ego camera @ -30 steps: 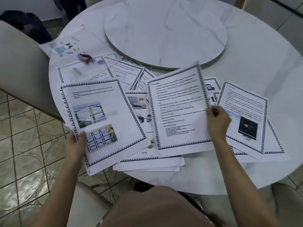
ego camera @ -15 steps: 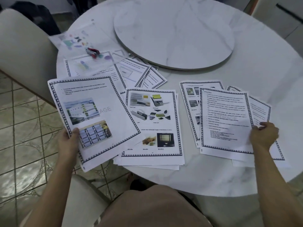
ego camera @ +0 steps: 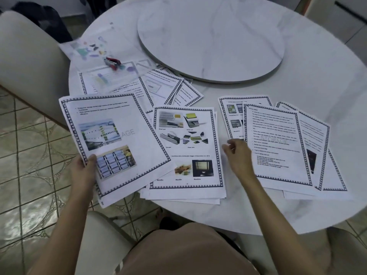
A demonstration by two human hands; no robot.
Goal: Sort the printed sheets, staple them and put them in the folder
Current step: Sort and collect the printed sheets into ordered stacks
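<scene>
Currently I see left hand (ego camera: 83, 171) clamped on a sheet (ego camera: 115, 139) with two photos, at the near left worktop (ego camera: 297, 62) edge. Right hand (ego camera: 237, 155) hovers loosely curled, gripping nothing, between the middle stack (ego camera: 188, 151) and right sheets (ego camera: 278, 143). Stapler (ego camera: 112, 62) sits on the clear folder (ego camera: 93, 50), far left, with more sheets (ego camera: 164, 86) just beside.

Table: a round white marble table (ego camera: 309, 80).
Middle: a big round turning plate (ego camera: 212, 36) sits on it.
Near edge: a pile of picture pages (ego camera: 188, 151).
Right side: spread-out pages of writing (ego camera: 278, 143).
Far left: more pages (ego camera: 158, 86), a clear folder (ego camera: 89, 50), and a red stapler (ego camera: 112, 62) on top of it.
</scene>
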